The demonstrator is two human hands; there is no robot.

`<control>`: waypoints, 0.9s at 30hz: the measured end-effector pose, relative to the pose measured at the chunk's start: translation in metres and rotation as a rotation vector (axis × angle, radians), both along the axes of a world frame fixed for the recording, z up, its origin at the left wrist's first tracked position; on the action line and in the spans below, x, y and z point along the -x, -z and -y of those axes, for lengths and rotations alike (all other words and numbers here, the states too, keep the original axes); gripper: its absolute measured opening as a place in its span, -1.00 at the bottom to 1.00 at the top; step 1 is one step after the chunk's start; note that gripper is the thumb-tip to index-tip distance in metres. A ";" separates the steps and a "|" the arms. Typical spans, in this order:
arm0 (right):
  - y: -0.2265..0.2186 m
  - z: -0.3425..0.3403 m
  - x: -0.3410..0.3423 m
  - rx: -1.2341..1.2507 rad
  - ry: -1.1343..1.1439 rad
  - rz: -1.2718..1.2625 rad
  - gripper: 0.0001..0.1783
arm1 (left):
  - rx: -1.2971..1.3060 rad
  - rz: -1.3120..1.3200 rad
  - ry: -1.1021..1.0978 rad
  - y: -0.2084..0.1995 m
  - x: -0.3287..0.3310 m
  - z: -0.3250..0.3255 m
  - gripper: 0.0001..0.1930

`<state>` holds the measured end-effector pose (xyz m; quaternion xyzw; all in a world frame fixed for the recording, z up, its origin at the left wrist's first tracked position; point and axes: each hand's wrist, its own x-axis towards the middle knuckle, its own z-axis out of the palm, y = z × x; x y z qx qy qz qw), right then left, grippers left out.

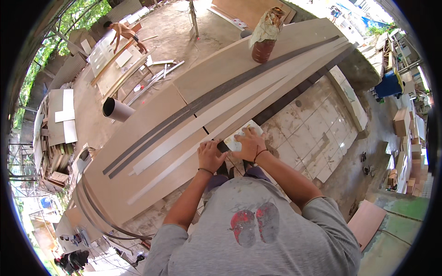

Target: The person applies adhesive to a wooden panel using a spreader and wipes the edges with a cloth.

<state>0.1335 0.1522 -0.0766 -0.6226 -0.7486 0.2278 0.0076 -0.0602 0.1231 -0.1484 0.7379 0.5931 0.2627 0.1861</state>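
Note:
My left hand (211, 156) has its fingers curled at the near end of a long dark strip (294, 94), beside the table's near edge. Just to its right, my right hand (249, 144) bends its fingers over a pale, yellow-stained block or pad (251, 126), pressed against the same strip. A short black piece of the strip (223, 146) shows between the hands. The strip runs away to the far right along the table edge. Pale strips (172, 152) and dark grey strips (189, 108) lie lengthwise on the wooden tabletop (152, 126).
A reddish-brown container topped with crumpled cloth (264, 49) stands at the table's far side. Curved dark strips (99, 214) hang off the left end. A grey roll (119, 110) stands beyond the table. Farther left, another person (122, 34) bends over a work table. Tiled floor (317, 133) lies right.

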 end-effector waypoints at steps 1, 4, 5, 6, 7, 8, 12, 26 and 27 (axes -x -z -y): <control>-0.001 0.002 -0.003 0.001 0.004 -0.012 -0.31 | 0.023 -0.005 -0.003 -0.001 0.000 -0.001 -0.43; -0.021 0.012 -0.017 0.101 -0.066 0.141 -0.31 | 0.060 -0.084 -0.014 -0.006 -0.002 0.000 -0.45; -0.030 0.009 -0.025 0.192 -0.083 0.161 -0.30 | 0.058 -0.084 -0.015 -0.006 -0.002 -0.001 -0.45; -0.035 0.005 -0.034 0.283 -0.100 0.180 -0.30 | 0.036 -0.100 -0.031 -0.006 -0.002 0.001 -0.45; -0.035 -0.003 -0.042 0.282 -0.101 0.179 -0.30 | 0.014 -0.117 -0.048 -0.005 -0.002 0.001 -0.46; -0.033 -0.014 -0.052 0.155 -0.059 0.127 -0.29 | 0.014 -0.119 -0.050 -0.006 -0.005 0.000 -0.46; 0.006 -0.026 -0.087 -0.055 -0.008 0.051 -0.30 | 0.041 -0.141 -0.065 -0.013 -0.010 -0.001 -0.49; -0.024 -0.031 -0.089 0.262 -0.166 0.189 -0.32 | 0.078 -0.195 -0.132 -0.014 -0.016 0.002 -0.50; -0.028 -0.034 -0.097 0.259 -0.168 0.191 -0.32 | 0.060 -0.196 -0.147 -0.013 -0.016 0.004 -0.50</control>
